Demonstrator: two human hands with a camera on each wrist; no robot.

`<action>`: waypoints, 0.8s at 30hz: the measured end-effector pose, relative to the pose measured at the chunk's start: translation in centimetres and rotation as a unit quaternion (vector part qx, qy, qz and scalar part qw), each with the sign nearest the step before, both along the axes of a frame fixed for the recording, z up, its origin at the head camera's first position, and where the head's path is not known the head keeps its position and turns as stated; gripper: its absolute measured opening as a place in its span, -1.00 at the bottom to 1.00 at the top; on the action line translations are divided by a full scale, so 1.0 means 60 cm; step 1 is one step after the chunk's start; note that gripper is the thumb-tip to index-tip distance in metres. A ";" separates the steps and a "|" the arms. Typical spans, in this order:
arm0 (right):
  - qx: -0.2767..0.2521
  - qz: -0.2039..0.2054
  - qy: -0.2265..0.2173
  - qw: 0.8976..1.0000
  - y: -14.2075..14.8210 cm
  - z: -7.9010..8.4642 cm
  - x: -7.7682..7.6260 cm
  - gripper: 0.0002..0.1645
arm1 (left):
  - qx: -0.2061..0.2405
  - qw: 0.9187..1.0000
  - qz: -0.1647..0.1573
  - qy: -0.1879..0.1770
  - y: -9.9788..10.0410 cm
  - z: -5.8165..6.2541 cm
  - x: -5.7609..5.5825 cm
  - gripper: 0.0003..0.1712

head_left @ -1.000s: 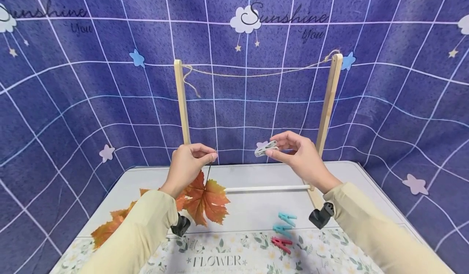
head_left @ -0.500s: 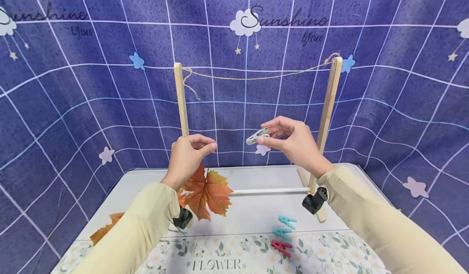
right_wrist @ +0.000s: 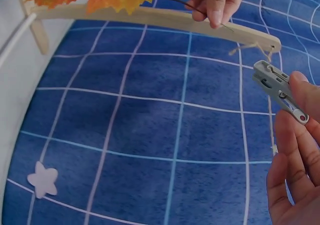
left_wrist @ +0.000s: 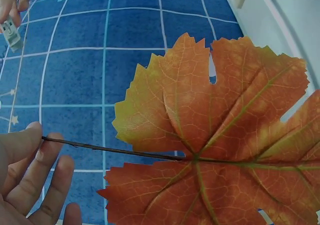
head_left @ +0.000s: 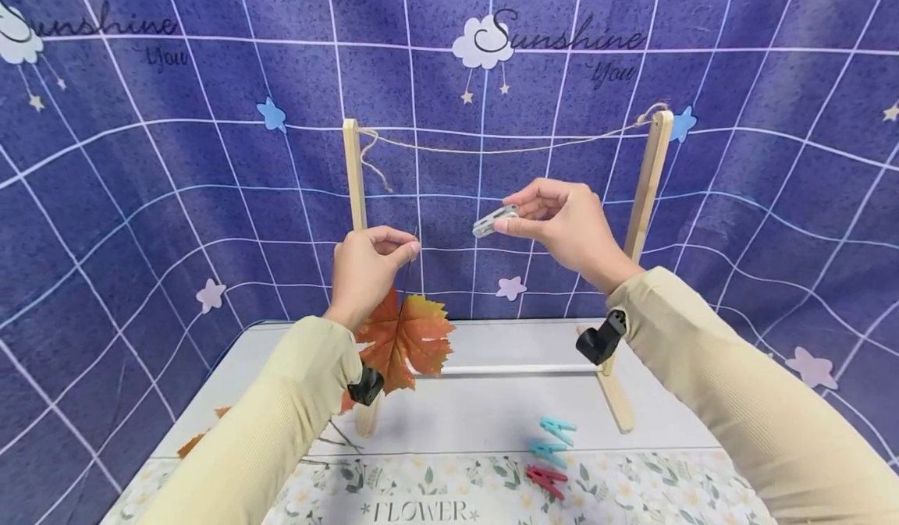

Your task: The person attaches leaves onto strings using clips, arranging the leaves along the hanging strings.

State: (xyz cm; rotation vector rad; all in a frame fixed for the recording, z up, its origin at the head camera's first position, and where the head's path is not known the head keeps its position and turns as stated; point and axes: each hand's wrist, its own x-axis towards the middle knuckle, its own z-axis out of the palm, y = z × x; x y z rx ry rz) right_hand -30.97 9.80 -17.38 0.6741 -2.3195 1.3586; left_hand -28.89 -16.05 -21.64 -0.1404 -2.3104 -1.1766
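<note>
My left hand (head_left: 368,271) pinches the thin dark stem of an orange maple leaf (left_wrist: 240,115) between thumb and fingertips; the leaf hangs below the hand. In my right hand (head_left: 569,221) a grey clothespin (head_left: 495,220) is held between thumb and fingers, its tip pointing left. Both hands are raised below a twine line (head_left: 485,151) strung between two wooden posts, and neither touches it. In the right wrist view the clothespin (right_wrist: 280,90) shows its metal spring.
The wooden frame's right post (head_left: 649,182) and left post (head_left: 357,182) stand on the white table (head_left: 492,416). Two teal clothespins (head_left: 558,429) and a red clothespin (head_left: 546,480) lie at front right. More leaves (head_left: 191,445) and stems lie at left, partly behind my sleeve.
Both hands have risen toward the twine, lifting the leaf and the clothespin. The right hand has also shifted slightly left overall. The camera view has shifted a little.
</note>
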 end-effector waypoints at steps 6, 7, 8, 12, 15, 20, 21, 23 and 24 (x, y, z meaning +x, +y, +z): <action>-0.024 -0.001 0.020 1.000 -0.004 0.034 -0.010 -0.70 | 0.002 1.000 0.009 0.009 0.008 0.018 -0.013 -0.81; -0.026 -0.001 0.023 0.999 -0.005 0.038 -0.012 -0.70 | 0.002 1.000 0.009 0.011 0.009 0.020 -0.015 -0.81; -0.027 -0.002 0.024 0.999 -0.005 0.042 -0.014 -0.69 | 0.003 1.000 0.010 0.012 0.010 0.023 -0.017 -0.81; -0.022 -0.007 0.020 1.000 -0.009 0.051 -0.025 -0.69 | 0.007 1.000 0.020 0.015 0.014 0.033 -0.028 -0.81; -0.025 -0.011 0.014 1.000 -0.017 0.059 -0.035 -0.69 | 0.005 0.999 0.032 0.012 0.015 0.044 -0.036 -0.79; -0.045 -0.002 0.023 0.999 -0.037 0.077 -0.049 -0.72 | -0.008 0.999 0.050 0.008 0.015 0.065 -0.050 -0.78; -0.048 0.000 0.025 0.999 -0.041 0.080 -0.051 -0.72 | -0.011 0.998 0.053 0.007 0.016 0.069 -0.054 -0.77; -0.052 0.001 0.028 0.998 -0.048 0.087 -0.056 -0.72 | -0.018 0.998 0.058 0.003 0.018 0.076 -0.059 -0.77; -0.053 -0.001 0.030 0.998 -0.052 0.089 -0.059 -0.72 | -0.020 0.998 0.060 0.000 0.019 0.078 -0.062 -0.77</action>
